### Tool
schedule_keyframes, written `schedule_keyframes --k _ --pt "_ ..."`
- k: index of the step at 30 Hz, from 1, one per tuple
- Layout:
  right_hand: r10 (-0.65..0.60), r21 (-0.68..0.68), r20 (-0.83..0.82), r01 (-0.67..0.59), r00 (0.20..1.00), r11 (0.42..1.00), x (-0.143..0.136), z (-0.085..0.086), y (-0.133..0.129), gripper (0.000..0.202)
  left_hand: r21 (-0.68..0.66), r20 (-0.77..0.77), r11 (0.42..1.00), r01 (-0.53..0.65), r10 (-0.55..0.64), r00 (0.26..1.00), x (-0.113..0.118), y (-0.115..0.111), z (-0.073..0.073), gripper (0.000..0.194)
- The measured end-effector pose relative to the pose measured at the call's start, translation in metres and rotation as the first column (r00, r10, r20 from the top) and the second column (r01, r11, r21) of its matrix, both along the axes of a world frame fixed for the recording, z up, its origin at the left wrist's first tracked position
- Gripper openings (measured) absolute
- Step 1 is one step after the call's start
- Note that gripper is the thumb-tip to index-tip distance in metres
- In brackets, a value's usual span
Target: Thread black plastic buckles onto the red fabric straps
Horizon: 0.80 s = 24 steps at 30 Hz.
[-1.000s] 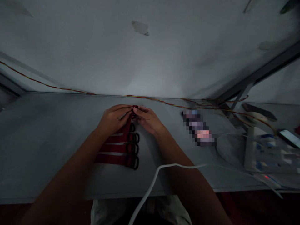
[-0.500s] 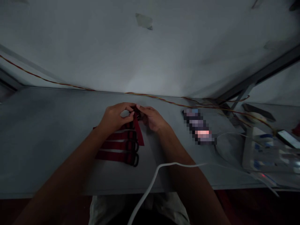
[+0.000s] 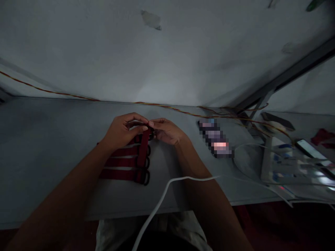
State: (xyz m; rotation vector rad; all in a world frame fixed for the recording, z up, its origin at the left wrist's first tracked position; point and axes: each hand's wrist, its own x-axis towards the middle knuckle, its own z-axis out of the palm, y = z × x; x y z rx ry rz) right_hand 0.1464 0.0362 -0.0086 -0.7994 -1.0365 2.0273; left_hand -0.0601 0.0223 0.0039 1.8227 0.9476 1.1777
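Both hands are meeting over the far end of a row of straps, pinching one red strap (image 3: pixel 144 148) between them. The left hand (image 3: pixel 121 130) is closing thumb and forefinger on the strap's top end, and the right hand (image 3: pixel 166 130) is closing its fingertips on a small dark ring or buckle there, though the dim light is hiding its shape. The two hands are lying about equally near that end, the left from one side, the right from the other. From that pinch the strap is hanging toward the person, its long axis running near to far, crossing over the laid straps (image 3: pixel 123 162) below. Those are lying flat on the desk (image 3: pixel 52 139), side by side, long axes running left to right, each ending in a dark ring (image 3: pixel 146 177) on the right. The straps are looking like flat woven webbing, matte and limp; the rings are looking hard and rounded. The desk is showing a smooth, pale grey top. A white cable (image 3: pixel 162 198) is curving smooth and round across the near edge beside the right forearm, and a thin red-and-yellow wire (image 3: pixel 78 97) is trailing along the back of the desk against the wall.
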Motion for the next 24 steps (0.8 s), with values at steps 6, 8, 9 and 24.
schedule_keyframes --k 6,8,9,24 --pt "-0.027 -0.039 -0.03 0.026 0.999 0.999 0.0002 -0.0035 0.0025 0.038 0.267 -0.248 0.961 -0.073 0.141 0.959 -0.0021 0.0014 -0.0012 0.014" --pt "-0.043 -0.041 -0.046 0.041 0.998 0.998 0.0 -0.0046 0.0037 0.035 0.343 -0.263 0.938 -0.052 0.149 0.953 -0.0032 0.0018 -0.0009 0.015" --pt "-0.05 -0.036 -0.054 0.048 0.997 0.998 -0.0003 -0.0051 0.0043 0.034 0.37 -0.263 0.928 -0.051 0.157 0.952 -0.0036 0.0021 -0.0006 0.016" --pt "-0.293 0.087 -0.108 0.302 0.95 0.949 -0.0079 -0.0048 0.0058 0.03 0.367 -0.218 0.886 -0.284 0.379 0.9 0.001 0.0077 -0.0062 0.022"
